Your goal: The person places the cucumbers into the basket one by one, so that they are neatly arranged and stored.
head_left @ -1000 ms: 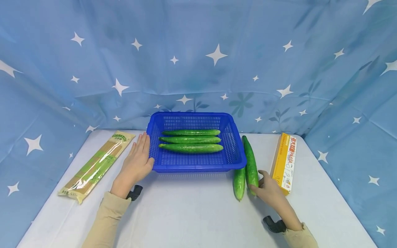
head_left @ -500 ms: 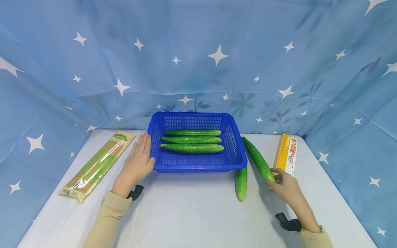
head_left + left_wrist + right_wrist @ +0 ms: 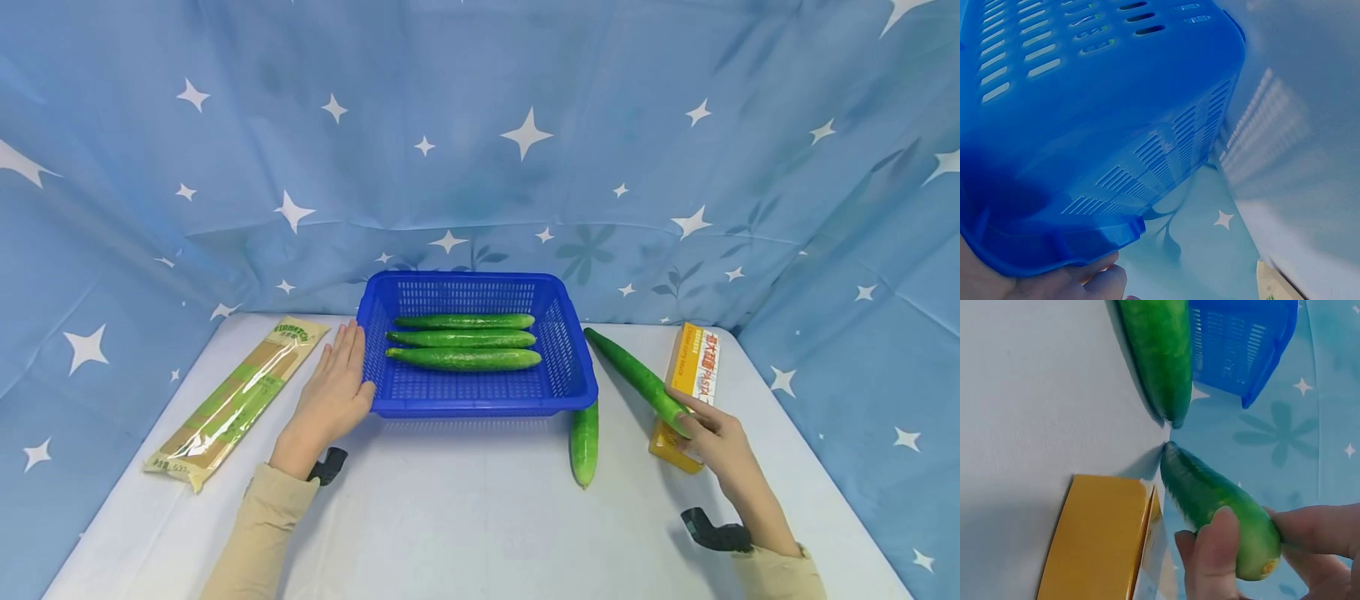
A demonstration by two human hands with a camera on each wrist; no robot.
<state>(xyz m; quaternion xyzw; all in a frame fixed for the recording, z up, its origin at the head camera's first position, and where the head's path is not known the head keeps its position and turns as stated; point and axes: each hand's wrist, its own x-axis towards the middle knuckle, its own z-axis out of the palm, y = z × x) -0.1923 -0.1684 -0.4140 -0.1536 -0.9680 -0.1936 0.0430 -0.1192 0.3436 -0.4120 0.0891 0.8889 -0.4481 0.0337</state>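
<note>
A blue plastic basket (image 3: 480, 407) stands at the back of the table, with three green cucumbers (image 3: 465, 359) lying side by side in it. My left hand (image 3: 333, 383) rests against its left side, fingers straight; the left wrist view shows the basket wall (image 3: 1085, 150) above the fingers. To the right, my right hand (image 3: 720, 437) pinches the near end of another cucumber (image 3: 633, 372), which slants with its far tip toward the basket. In the right wrist view thumb and fingers grip this cucumber (image 3: 1254, 537). One more cucumber (image 3: 584, 446) lies beside the basket's front right corner, partly hidden by it.
A yellow and white pasta box (image 3: 701, 367) lies under and behind the right hand, partly covered. At the left lies a long clear packet of noodles (image 3: 232, 400). A blue star-patterned curtain (image 3: 480, 167) closes off the back and sides of the white table (image 3: 465, 517).
My right hand has moved right with the cucumber's near end, swinging it away from the cucumber beside the basket and over toward the pasta box. The left hand stays on the basket.
</note>
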